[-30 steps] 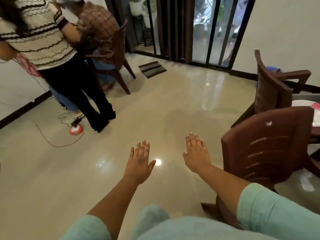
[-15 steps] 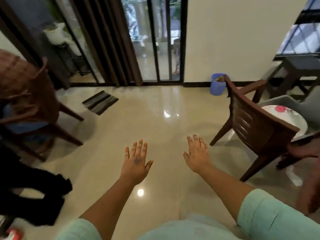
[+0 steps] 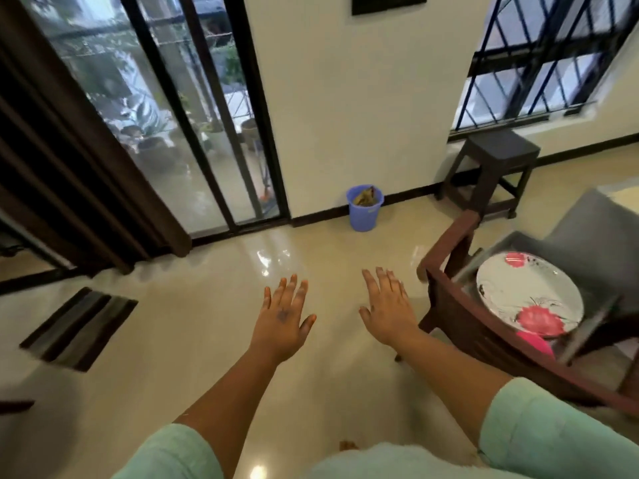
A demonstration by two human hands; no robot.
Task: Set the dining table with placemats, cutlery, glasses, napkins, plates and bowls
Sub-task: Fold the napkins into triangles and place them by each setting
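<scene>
Two bare hands reach out ahead of us, palms down over the glossy floor [image 3: 173,357]. Our left hand [image 3: 281,321] has its fingers straight and lightly spread, holding nothing; our right hand [image 3: 389,312] is the same, flat and empty, just beside the wooden chair [image 3: 460,305]. Past the chair's backrest, at the near edge of the grey tabletop [image 3: 587,233], we see a white plate [image 3: 529,295] with pink flowers lying flat, well apart from both hands. A blue bin [image 3: 364,209] stands against the far wall, a dark stool [image 3: 494,167] sits under the barred window, and a striped mat [image 3: 79,328] lies on the floor at left.
</scene>
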